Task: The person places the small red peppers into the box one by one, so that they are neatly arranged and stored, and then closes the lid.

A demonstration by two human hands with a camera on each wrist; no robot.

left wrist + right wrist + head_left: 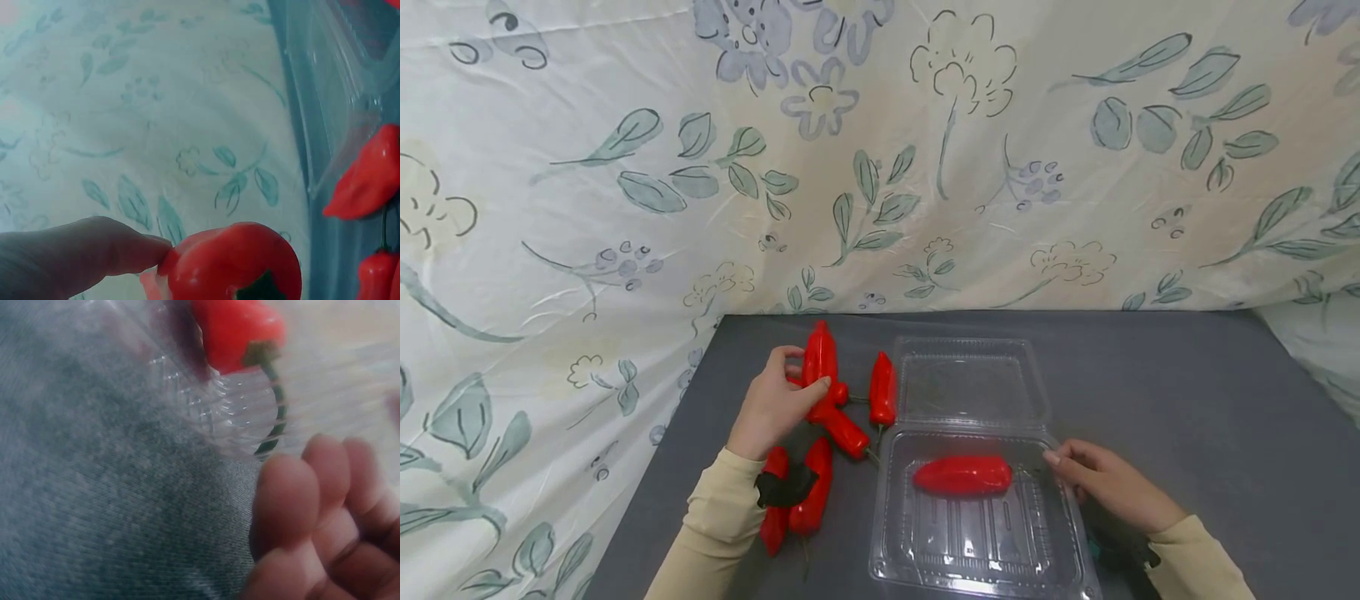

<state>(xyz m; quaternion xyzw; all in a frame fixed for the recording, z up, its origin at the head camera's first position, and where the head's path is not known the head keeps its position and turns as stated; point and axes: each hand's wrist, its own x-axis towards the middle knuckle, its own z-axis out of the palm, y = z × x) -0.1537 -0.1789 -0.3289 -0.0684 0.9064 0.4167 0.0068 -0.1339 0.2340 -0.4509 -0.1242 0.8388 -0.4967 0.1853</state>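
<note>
My left hand [773, 408] grips a long red pepper [820, 358] between thumb and fingers, its tip pointing up and away. In the left wrist view its rounded stem end shows beside a finger [119, 250]. Another red pepper [847, 435] lies just below it, partly overlapped. At the right, my right hand [1112, 483] holds the rim of a hinged clear plastic container [887, 533], thumb tip on the edge and fingers curled. One red pepper [962, 475] lies sideways inside; the right wrist view shows its curved green stem [279, 403].
Upright between the pile and the container's opened lid [970, 383] lies one more red pepper [883, 390]. Two red peppers [814, 492] rest under my left wrist, partly hidden by its dark strap [786, 485]. Behind the grey table [1187, 392] hangs a floral cloth [880, 225].
</note>
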